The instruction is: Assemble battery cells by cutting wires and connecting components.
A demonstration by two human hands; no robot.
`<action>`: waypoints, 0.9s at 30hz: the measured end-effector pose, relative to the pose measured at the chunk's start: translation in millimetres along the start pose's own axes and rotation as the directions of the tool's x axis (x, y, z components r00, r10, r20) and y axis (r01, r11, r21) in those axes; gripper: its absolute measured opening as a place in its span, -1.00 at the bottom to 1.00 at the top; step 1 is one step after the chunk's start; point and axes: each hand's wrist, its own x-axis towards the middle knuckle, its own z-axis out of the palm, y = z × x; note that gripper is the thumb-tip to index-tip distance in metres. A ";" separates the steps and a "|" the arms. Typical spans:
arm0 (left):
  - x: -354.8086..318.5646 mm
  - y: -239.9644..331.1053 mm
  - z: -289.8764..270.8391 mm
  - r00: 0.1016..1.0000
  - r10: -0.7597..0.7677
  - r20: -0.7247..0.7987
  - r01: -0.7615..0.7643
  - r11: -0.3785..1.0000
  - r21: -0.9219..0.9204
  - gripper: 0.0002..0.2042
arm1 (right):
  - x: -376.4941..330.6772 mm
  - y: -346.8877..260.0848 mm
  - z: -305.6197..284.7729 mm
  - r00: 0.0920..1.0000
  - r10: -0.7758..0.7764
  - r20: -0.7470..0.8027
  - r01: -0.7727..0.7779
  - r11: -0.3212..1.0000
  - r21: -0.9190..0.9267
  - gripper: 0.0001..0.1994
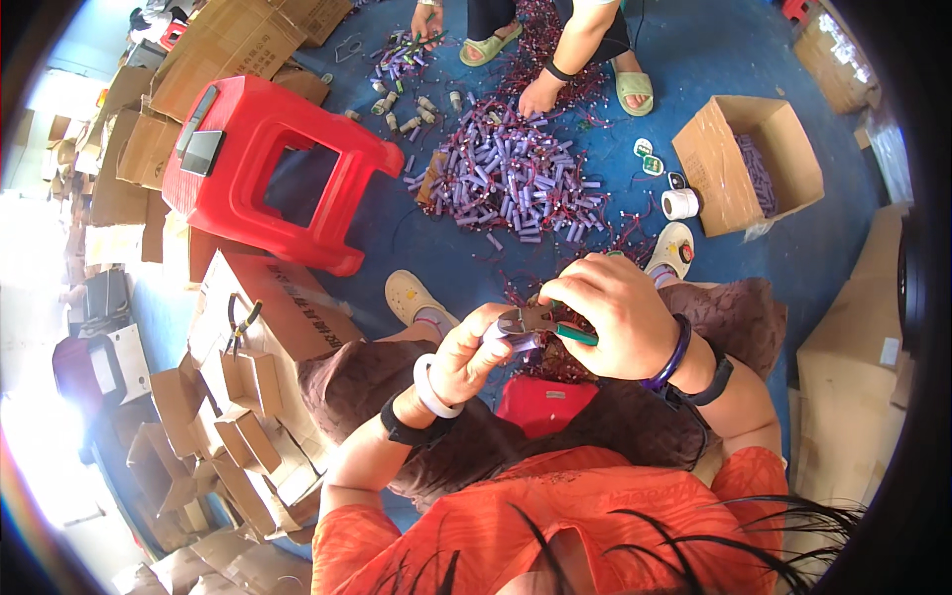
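Left hand (pixel 474 349): raised over the lap, fingers curled shut around a small item, thumb uppermost, knuckles turned to the right. Left wrist: bent slightly, pale bangle and dark band worn on it. Left forearm: bare, rising from lower left toward centre, elbow bent near the left knee. Right hand (pixel 617 315): just right of the left and nearly touching it, back of hand facing up, fingers folded down in a closed grip, fingertips pointing left. Right wrist: purple bangle and dark band. Right forearm: bare, entering from lower right, angled up and left. Both hands meet near the middle, close to the body.
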 end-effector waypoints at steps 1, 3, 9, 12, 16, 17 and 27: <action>-0.2 0.1 0.2 1.000 0.009 -0.022 -0.009 1.000 0.011 -0.57 | 0.1 0.5 1.6 1.000 0.002 0.000 -0.002 1.000 0.012 -0.59; 0.3 -0.5 1.2 0.999 0.017 -0.046 -0.016 1.000 0.020 -0.59 | 0.3 0.9 5.2 1.000 0.005 0.003 -0.005 1.000 0.025 -0.60; 2.2 3.0 1.6 0.995 0.082 -0.055 -0.076 0.991 0.106 -0.76 | -2.0 -2.8 6.2 1.000 -0.003 -0.016 0.003 1.000 0.000 -0.61; 5.6 5.0 4.4 0.985 0.158 -0.076 -0.140 0.970 0.198 -0.75 | -2.0 -3.8 7.2 1.000 0.014 -0.009 -0.014 1.000 0.018 -0.61; 6.1 1.9 4.7 0.980 0.183 -0.075 -0.162 0.960 0.227 -0.75 | -5.2 -3.1 9.2 0.999 0.049 0.000 -0.049 0.997 0.064 -0.66; 6.2 0.9 4.7 0.976 0.206 -0.074 -0.182 0.951 0.250 -0.75 | -6.7 -2.9 10.4 0.997 0.076 0.012 -0.077 0.994 0.083 -0.68; 5.2 1.6 10.6 0.976 0.159 -0.148 -0.117 0.959 0.258 -0.79 | -7.5 -0.4 13.1 0.996 0.094 -0.006 -0.094 0.992 0.087 -0.76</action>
